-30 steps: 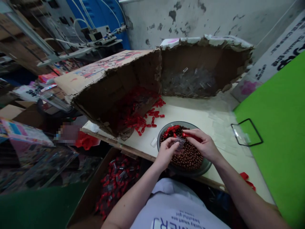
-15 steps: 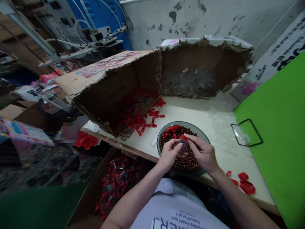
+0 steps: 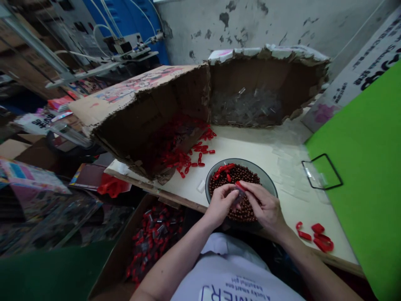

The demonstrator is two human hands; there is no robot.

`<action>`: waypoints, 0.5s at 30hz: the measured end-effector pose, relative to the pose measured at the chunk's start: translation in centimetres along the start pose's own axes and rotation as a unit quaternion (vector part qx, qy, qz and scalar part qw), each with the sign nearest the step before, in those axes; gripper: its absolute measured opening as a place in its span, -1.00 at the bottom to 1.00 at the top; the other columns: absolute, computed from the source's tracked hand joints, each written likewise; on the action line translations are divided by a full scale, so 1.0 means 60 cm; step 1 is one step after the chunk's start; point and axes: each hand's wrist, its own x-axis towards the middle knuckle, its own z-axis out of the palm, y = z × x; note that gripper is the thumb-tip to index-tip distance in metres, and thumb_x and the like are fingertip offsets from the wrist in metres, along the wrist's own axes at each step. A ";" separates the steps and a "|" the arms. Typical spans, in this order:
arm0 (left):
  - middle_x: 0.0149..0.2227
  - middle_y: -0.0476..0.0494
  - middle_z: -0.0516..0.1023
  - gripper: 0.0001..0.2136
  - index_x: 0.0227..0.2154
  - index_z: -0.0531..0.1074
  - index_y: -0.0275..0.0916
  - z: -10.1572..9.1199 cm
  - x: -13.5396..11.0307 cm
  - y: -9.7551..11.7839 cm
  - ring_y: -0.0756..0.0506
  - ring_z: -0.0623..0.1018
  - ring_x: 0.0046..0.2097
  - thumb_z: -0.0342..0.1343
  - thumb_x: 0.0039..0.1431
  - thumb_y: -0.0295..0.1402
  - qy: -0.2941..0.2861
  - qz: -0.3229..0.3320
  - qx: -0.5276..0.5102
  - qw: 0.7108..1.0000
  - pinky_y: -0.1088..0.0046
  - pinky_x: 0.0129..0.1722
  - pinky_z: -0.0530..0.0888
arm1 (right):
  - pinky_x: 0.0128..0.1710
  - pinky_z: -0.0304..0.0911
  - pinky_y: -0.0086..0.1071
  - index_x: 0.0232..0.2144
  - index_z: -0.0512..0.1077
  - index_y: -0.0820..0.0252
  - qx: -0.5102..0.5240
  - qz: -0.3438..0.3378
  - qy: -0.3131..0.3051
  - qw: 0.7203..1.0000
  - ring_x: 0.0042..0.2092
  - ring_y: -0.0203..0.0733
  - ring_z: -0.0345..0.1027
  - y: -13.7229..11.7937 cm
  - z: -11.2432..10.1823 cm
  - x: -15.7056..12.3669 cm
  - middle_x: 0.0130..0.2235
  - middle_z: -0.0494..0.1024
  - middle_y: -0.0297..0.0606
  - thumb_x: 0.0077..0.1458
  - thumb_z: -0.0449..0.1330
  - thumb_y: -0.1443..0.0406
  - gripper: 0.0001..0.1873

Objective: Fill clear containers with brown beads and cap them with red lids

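Closer together now, your left hand (image 3: 221,205) and right hand (image 3: 266,209) have their fingers (image 3: 250,188) pinched on a small clear plastic tube (image 3: 239,195) above a grey bowl (image 3: 247,161) of brown beads (image 3: 247,175); red-and-clear pieces (image 3: 155,238) heap in a brown cardboard box (image 3: 117,244) at 8 o'clock, loose clear tubes (image 3: 244,108) at 12.

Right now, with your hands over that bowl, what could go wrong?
The left hand and right hand work close above the brown beads, so a knock could spill some. The bowl sits near the table's front edge, so spilled beads might roll off. The small clear piece pinched between the hands could drop among the beads and be hard to spot.
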 end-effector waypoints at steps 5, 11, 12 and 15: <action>-0.48 -0.08 0.49 -0.68 -0.27 0.43 -0.35 0.007 0.007 -0.009 0.08 0.41 -0.59 0.18 0.03 -0.18 0.004 -0.026 -0.057 0.998 0.60 -0.62 0.26 | 0.10 0.29 -0.12 0.12 0.34 -0.04 -0.018 -0.002 0.016 1.000 0.07 -0.11 0.36 -0.002 0.010 -0.007 0.05 0.48 -0.24 0.22 0.02 0.41 -0.55; -0.46 -0.07 0.50 -0.68 -0.23 0.43 -0.31 -0.009 0.013 -0.010 0.08 0.43 -0.56 0.15 0.07 -0.15 -0.010 -0.028 -0.028 0.999 0.60 -0.58 0.26 | 0.09 0.27 -0.13 0.01 0.43 -0.02 0.039 0.045 -0.017 0.998 0.04 -0.11 0.38 0.010 -0.001 0.004 0.01 0.52 -0.26 0.24 0.03 0.33 -0.66; -0.46 -0.07 0.50 -0.67 -0.22 0.44 -0.31 -0.011 0.012 -0.011 0.08 0.43 -0.56 0.15 0.08 -0.14 -0.019 -0.028 -0.024 0.999 0.60 -0.58 0.26 | 0.07 0.28 -0.14 -0.05 0.46 -0.01 0.058 0.064 -0.024 0.996 0.01 -0.11 0.39 0.014 -0.005 0.010 -0.03 0.54 -0.25 0.23 0.04 0.29 -0.70; -0.47 -0.07 0.50 -0.67 -0.23 0.45 -0.31 -0.014 0.009 -0.016 0.08 0.42 -0.56 0.16 0.06 -0.13 -0.060 -0.054 -0.016 0.997 0.59 -0.57 0.26 | -0.03 0.32 -0.21 -0.19 0.51 0.04 0.134 0.143 -0.022 0.980 -0.09 -0.12 0.43 0.021 -0.008 0.035 -0.14 0.57 -0.24 0.22 0.08 0.17 -0.76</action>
